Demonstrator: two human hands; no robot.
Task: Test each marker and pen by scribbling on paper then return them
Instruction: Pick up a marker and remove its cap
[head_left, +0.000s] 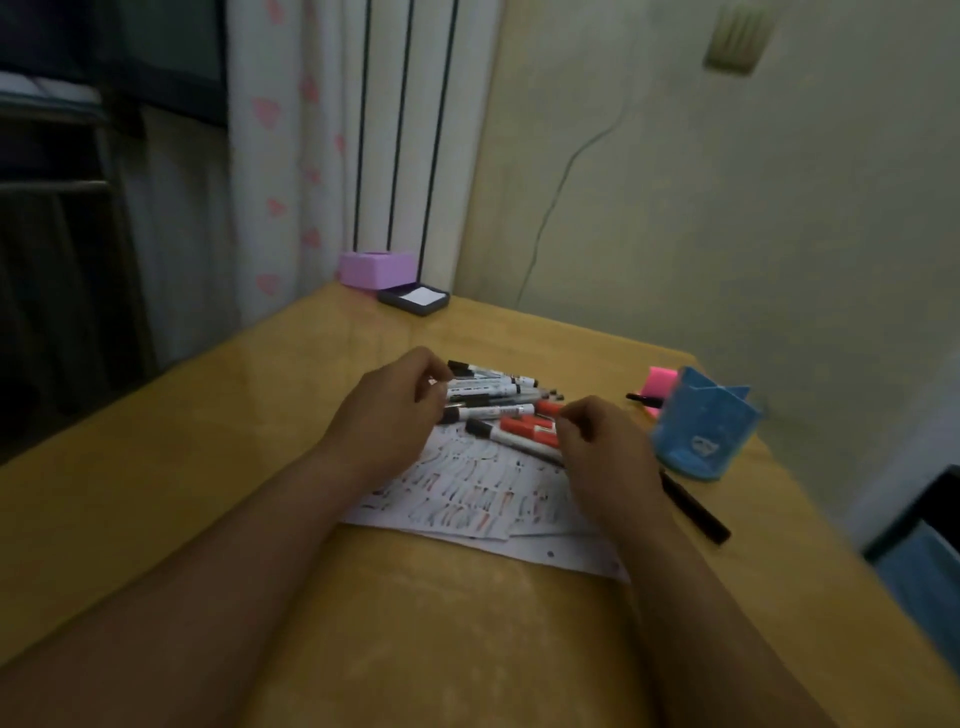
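Several markers and pens (493, 387) with black and red caps lie in a pile at the far end of a scribbled white paper (467, 499) on the yellow table (415, 623). My left hand (395, 415) is curled over the pile's left side and grips the black end of a white marker (488, 412). My right hand (597, 441) pinches the red cap (548, 408) at that marker's other end. More red-capped markers (524, 428) lie just under my right fingers. The frame is dim and slightly blurred.
A blue pen holder (701, 431) stands to the right of the paper, with a pink object (660, 382) and a small black pen (644, 399) behind it. A long black pen (693, 506) lies beside my right wrist. A purple box (376, 268) and a dark tray (414, 300) sit at the far corner.
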